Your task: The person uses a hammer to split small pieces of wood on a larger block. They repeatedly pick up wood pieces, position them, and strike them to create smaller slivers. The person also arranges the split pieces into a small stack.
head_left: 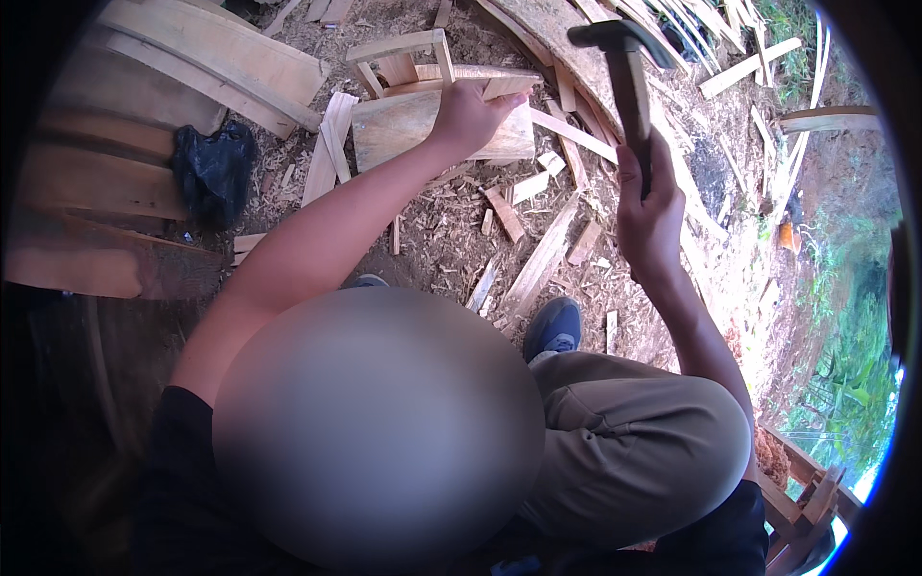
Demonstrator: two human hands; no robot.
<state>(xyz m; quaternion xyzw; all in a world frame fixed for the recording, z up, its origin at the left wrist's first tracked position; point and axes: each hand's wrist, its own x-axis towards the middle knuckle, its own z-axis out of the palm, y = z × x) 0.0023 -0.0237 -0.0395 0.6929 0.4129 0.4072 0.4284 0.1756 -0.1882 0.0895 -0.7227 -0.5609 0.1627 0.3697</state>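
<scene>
My right hand (653, 216) is raised at the right, closed around the handle of a hammer (629, 86). The hammer's dark head points up and away, touching nothing that I can make out. Ahead of me, my left hand (468, 117) grips the near edge of a small wooden frame (399, 46) made of pale slats. That frame rests on a thick wooden block (394, 134) on the ground. The left fingertips are partly hidden behind the wood, and whether they pinch a nail cannot be seen.
Wood offcuts (543, 254) and shavings litter the ground around the block. Large boards (211, 48) lie at the far left, beside a black plastic bag (213, 173). Long strips of wood (749, 69) are scattered at the far right. My shoe (554, 326) stands near the offcuts.
</scene>
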